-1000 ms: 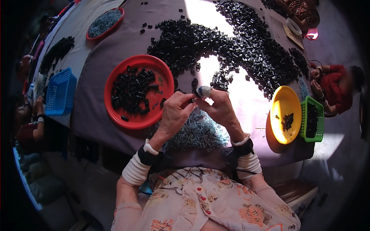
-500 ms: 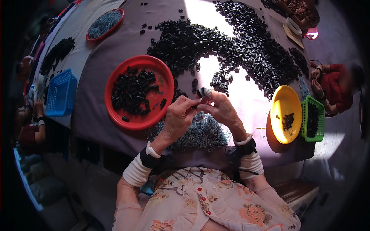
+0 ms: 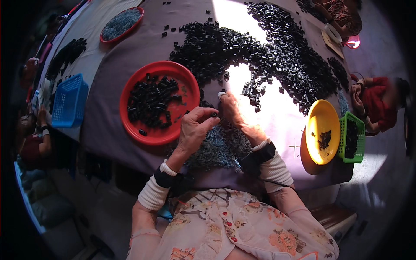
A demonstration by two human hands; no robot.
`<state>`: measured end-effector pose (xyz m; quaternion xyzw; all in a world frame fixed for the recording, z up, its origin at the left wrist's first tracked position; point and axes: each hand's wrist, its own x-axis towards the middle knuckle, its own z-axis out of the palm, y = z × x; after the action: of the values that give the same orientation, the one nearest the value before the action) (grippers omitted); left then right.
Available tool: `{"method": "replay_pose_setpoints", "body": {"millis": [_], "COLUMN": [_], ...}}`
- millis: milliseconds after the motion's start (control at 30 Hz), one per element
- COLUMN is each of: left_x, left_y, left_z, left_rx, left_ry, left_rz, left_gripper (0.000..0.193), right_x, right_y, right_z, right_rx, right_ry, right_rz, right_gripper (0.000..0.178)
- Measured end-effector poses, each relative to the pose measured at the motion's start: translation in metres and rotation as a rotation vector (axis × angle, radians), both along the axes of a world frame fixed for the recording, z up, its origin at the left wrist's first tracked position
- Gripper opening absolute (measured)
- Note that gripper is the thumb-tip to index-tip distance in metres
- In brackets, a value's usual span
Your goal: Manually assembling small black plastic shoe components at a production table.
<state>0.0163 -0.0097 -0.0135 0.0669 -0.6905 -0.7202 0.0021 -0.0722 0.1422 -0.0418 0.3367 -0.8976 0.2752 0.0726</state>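
My left hand [image 3: 193, 131] pinches a small black plastic part [image 3: 214, 115] between thumb and forefinger, its round end showing. My right hand [image 3: 235, 111] is apart from it, stretched forward at the near edge of the heap of black plastic parts [image 3: 277, 56]. A white band wraps one of its fingers; the other fingers are bent down and mostly hidden, so whether they hold anything does not show. Beneath both hands lies a heap of small bluish-grey metal pieces [image 3: 212, 149], like springs. Left of my left hand, a red plate [image 3: 189, 86] bears many loose black parts.
On the right stand a yellow plate [image 3: 318, 119] with a few dark pieces and a green basket [image 3: 359, 149] of black parts. A blue basket [image 3: 69, 102] and another red plate [image 3: 141, 19] are at left. A co-worker in red [image 3: 381, 99] sits at right; others work around.
My hands were together at the fingertips; now they are apart. The right has moved forward toward the black heap, while the left keeps its pinch and has turned slightly.
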Motion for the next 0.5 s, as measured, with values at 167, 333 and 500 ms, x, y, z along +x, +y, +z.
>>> {"method": "replay_pose_setpoints", "body": {"millis": [167,333,500], "left_x": [-0.007,-0.007,-0.011], "left_y": [-0.002,0.0,0.003], "left_z": [-0.005,-0.004,0.0], "left_rx": [0.172,0.358,0.524], "left_ry": [-0.065,-0.208,-0.196], "left_rz": [-0.023,-0.008,-0.109], "left_gripper": [0.017,0.017,0.016], "right_x": [0.002,0.028,0.033], "right_y": [0.012,0.009,0.019], "right_z": [-0.001,0.048,0.051], "right_rx": [-0.222,-0.288,-0.337], "right_ry": [0.178,-0.185,-0.176], "right_rz": [0.128,0.188,0.231], "right_gripper": [0.008,0.012,0.009]}}
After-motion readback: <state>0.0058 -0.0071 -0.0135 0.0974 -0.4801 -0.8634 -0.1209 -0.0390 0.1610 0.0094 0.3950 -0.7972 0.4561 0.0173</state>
